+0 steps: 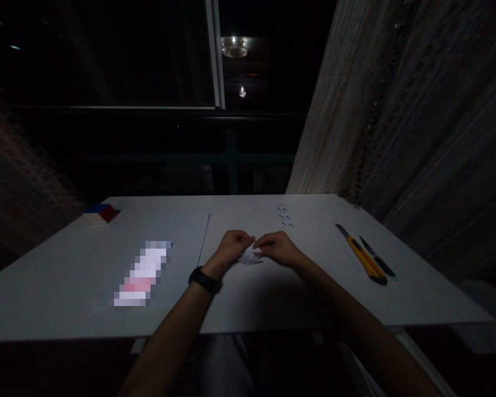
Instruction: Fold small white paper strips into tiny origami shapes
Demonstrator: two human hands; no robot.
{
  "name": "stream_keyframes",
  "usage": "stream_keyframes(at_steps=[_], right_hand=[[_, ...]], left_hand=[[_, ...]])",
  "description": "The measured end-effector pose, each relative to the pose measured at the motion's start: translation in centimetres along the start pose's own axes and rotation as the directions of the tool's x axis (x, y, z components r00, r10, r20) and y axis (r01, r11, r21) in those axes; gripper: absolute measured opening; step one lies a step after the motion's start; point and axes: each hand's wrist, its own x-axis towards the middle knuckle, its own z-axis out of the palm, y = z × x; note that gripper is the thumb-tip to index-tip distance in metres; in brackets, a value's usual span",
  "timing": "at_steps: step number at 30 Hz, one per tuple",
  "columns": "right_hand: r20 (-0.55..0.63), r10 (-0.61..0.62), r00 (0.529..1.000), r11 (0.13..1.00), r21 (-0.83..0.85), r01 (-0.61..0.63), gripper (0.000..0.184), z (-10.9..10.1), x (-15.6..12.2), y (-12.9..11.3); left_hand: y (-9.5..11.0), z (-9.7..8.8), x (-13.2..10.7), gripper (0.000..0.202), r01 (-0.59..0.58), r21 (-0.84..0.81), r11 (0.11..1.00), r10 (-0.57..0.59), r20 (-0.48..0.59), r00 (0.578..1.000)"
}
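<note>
My left hand (231, 246) and my right hand (278, 247) meet at the middle of the white table (66, 259), fingers pinched together. Between them they hold a small piece of folded white paper (250, 256) that rests on or just above the tabletop. A black watch (205, 279) is on my left wrist. The room is dim, so the paper's shape is hard to make out.
A yellow utility knife (364, 256) and a dark pen (377, 257) lie at the right. Several small paper scraps (285, 216) sit behind my hands. A thin rod (204, 239), a blurred-out item (141, 274) and a red-blue block (102, 212) lie left. A curtain (397, 110) hangs right.
</note>
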Motion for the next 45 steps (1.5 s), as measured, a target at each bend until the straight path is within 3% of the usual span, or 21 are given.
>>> stream_keyframes(at_steps=[5, 11, 20, 29, 39, 45], right_hand=[[0.019, 0.035, 0.999, 0.999, 0.021, -0.035, 0.024, -0.2, 0.1, 0.1], [-0.029, 0.022, 0.999, 1.000, -0.007, -0.023, 0.022, -0.4, 0.3, 0.0], [-0.006, 0.023, 1.000, 0.999, 0.048, -0.022, 0.024, -0.7, 0.2, -0.3], [-0.112, 0.017, 0.994, 1.000, -0.017, -0.019, 0.020, -1.1, 0.5, 0.2], [-0.115, 0.033, 0.993, 0.999, -0.003, -0.034, 0.020, -1.0, 0.5, 0.0], [-0.159, 0.046, 0.986, 0.999, -0.019, -0.050, 0.023, -0.7, 0.6, 0.2]], left_hand=[[-0.1, 0.0, 0.1, 0.037, 0.054, -0.032, 0.998, -0.054, -0.011, 0.998], [0.3, -0.1, -0.3, 0.033, 0.089, -0.136, 0.987, -0.078, 0.081, 0.994], [0.5, -0.4, -0.3, 0.030, 0.120, -0.222, 0.968, -0.101, 0.096, 0.990], [0.7, -0.6, -0.5, 0.038, 0.177, -0.310, 0.934, -0.123, 0.186, 0.975], [0.5, -0.7, -0.5, 0.035, 0.176, -0.348, 0.921, -0.095, 0.237, 0.967], [0.5, -0.8, -0.4, 0.041, 0.204, -0.300, 0.932, -0.138, 0.228, 0.964]])
